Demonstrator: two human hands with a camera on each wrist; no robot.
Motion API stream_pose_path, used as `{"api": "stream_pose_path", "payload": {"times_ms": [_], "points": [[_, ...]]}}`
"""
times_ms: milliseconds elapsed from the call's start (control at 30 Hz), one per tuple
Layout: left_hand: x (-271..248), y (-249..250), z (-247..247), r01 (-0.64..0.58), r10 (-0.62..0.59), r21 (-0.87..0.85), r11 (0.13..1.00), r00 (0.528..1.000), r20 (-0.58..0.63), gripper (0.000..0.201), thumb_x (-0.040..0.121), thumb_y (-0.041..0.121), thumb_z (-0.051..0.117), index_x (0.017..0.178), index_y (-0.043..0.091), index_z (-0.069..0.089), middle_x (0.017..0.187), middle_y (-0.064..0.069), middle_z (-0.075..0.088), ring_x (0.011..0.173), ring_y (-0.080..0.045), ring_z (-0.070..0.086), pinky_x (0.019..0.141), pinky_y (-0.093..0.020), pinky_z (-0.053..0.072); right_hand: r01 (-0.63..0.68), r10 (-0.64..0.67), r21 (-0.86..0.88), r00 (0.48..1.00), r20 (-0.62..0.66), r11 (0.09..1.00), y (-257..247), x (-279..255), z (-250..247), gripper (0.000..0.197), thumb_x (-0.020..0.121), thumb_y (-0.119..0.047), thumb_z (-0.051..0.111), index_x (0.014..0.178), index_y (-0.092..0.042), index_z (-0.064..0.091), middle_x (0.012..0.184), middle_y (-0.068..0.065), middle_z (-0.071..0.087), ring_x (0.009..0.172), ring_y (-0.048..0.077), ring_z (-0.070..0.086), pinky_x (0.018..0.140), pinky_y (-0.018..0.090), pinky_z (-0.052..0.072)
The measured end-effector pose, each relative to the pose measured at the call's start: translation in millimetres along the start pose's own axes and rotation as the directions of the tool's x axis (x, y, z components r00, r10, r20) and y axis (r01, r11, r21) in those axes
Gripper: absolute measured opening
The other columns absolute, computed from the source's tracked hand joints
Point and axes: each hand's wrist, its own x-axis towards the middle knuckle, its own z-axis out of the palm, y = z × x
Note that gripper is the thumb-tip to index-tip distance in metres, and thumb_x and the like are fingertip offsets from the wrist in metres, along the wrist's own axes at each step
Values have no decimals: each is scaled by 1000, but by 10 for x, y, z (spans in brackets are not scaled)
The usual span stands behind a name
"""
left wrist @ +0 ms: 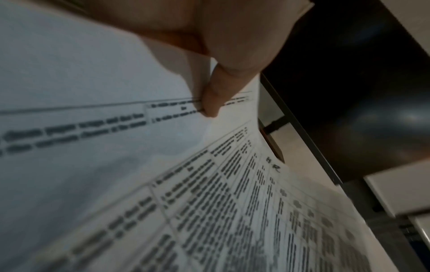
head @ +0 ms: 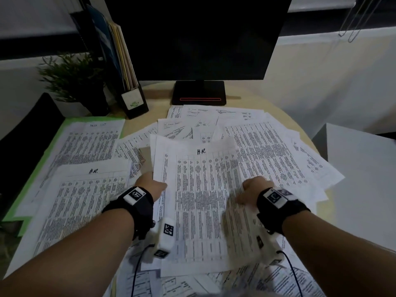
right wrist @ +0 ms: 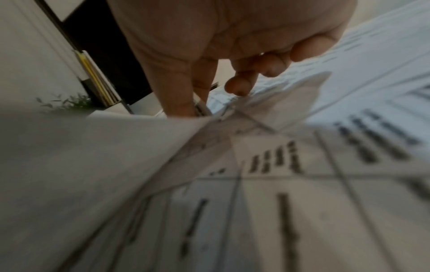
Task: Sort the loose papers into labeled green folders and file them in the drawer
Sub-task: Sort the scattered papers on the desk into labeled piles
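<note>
White paper is all over the counter [head: 278,108]. Both hands hold up one small bunch of sheets [head: 199,189] with "H.R." written on top. The left hand [head: 150,185] pinches the left edge, with its thumb [left wrist: 210,103] pressed on the top page. The right hand [head: 250,189] pinches the right side, where a corner of paper bends up by its fingers [right wrist: 237,86]. So each grip is clamped on the bunch, one on each side. Holding both sides probably keeps the pages flat and together, so the word on top can be read.

Just to the left lies another H.R. pile [head: 85,200]. I think the held sheets belong there, because the words match. Behind that pile, a green folder [head: 42,151] lies open with a page marked "Task List" on it.

More loose papers [head: 267,151] are spread under and behind the hands, and they overlap each other. They could slide or get mixed in when the bunch is moved. A black monitor [head: 199,35] stands at the back. A file box [head: 130,91] and a small plant [head: 70,76] stand at the back left. No drawer can be seen.
</note>
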Motion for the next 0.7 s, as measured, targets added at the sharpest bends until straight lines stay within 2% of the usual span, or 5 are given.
{"api": "stream_pose_path", "payload": {"times_ms": [67,200,300,467,700], "points": [[11,-37,5,42,-42,-21,999,999,18,33,88,13,62,119,3,60,119,-15,62,106,-30,58,85,-27,45,42,-42,-55,999,3,998,-86,-27,49,24,80,-40,69,73,-20,57,90,0,60,100,22,59,94,31,47],[32,-103,-23,115,-108,-184,976,993,51,47,84,15,69,126,1,55,127,-16,59,114,-33,55,101,-40,44,103,-107,-145,994,-19,984,-241,-69,71,18,84,-33,67,101,-26,68,106,1,61,113,25,49,102,38,43],[25,-120,-36,42,-29,-197,980,997,65,47,83,14,71,127,8,55,121,-10,62,109,-28,58,97,-36,44,113,-117,-121,993,-24,986,-316,-88,68,8,82,-35,67,85,-29,63,99,1,54,117,27,44,102,43,42],[14,-81,-188,-11,7,-154,988,1000,-25,41,86,7,64,127,10,56,120,-10,63,107,-27,58,94,-32,43,121,-120,-5,979,-164,993,-312,-57,86,53,80,-56,62,124,-30,49,130,2,41,124,26,38,102,47,38],[3,-108,-391,-8,10,-255,967,1000,7,28,81,1,65,108,7,62,112,-13,65,106,-31,59,97,-38,45,180,-166,79,974,-155,981,-171,151,48,46,93,-41,47,137,-26,46,145,4,34,129,23,40,103,34,37]]}}
